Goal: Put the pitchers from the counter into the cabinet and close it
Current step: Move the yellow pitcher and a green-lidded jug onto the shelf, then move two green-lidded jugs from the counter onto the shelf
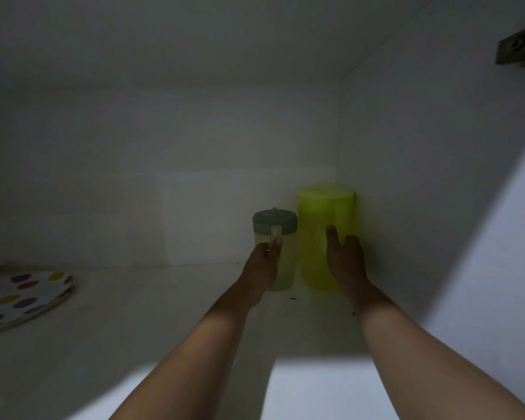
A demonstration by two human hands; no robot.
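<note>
Easing left hand (262,263), curled on the grey-lidded pitcher (275,250), and right hand (344,257), fingers spread flat against the green pitcher (325,237), straight back, keeping both upright beside the right wall (422,177).

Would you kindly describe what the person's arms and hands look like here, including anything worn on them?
Both forearms are bare all the way to the bottom edge of the picture: no sleeves, gloves, watch or bracelets show. The left hand and the right hand carry no rings that can be made out, though the cabinet is dim and the picture soft, so small details could be missed.
</note>
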